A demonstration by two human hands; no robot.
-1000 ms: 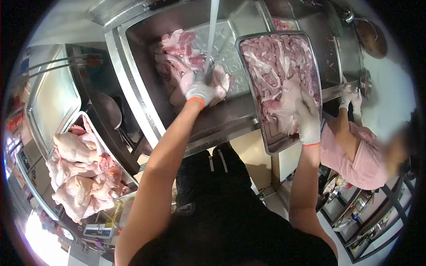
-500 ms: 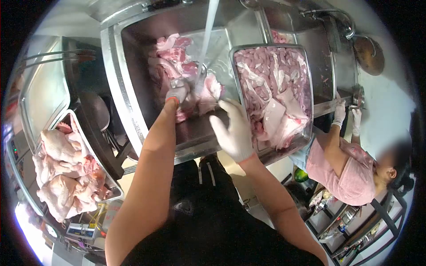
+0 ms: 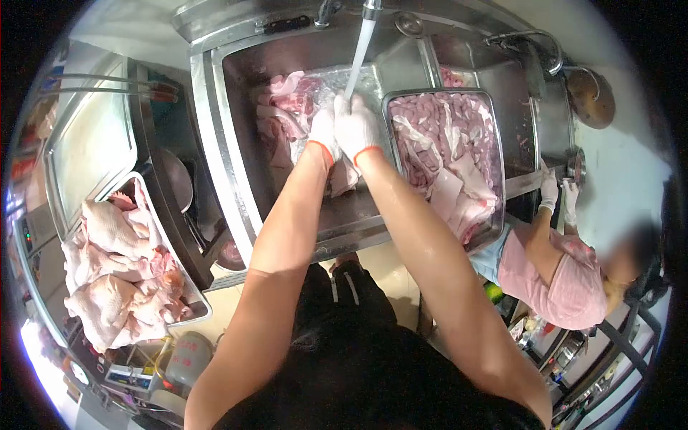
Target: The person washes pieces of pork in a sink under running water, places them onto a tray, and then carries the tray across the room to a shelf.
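Note:
My left hand (image 3: 322, 132) and my right hand (image 3: 356, 127), both in white gloves with orange cuffs, are together under the running water stream (image 3: 360, 50) over the steel sink (image 3: 236, 136). They hold a pale piece of raw meat (image 3: 342, 175) that hangs below them. More pink raw meat pieces (image 3: 283, 107) lie in the sink to the left of my hands. A steel tray of cut meat strips (image 3: 448, 132) rests across the sink's right side.
A tray of whole raw chickens (image 3: 115, 279) stands at the left. Another person in a pink shirt (image 3: 555, 276), wearing white gloves, works at the right by a second sink with a faucet (image 3: 534, 39). Shelves with utensils are at the lower right.
My right hand left the meat tray, crossed to the left and joined my left hand under the water. Both hands now grip the meat piece.

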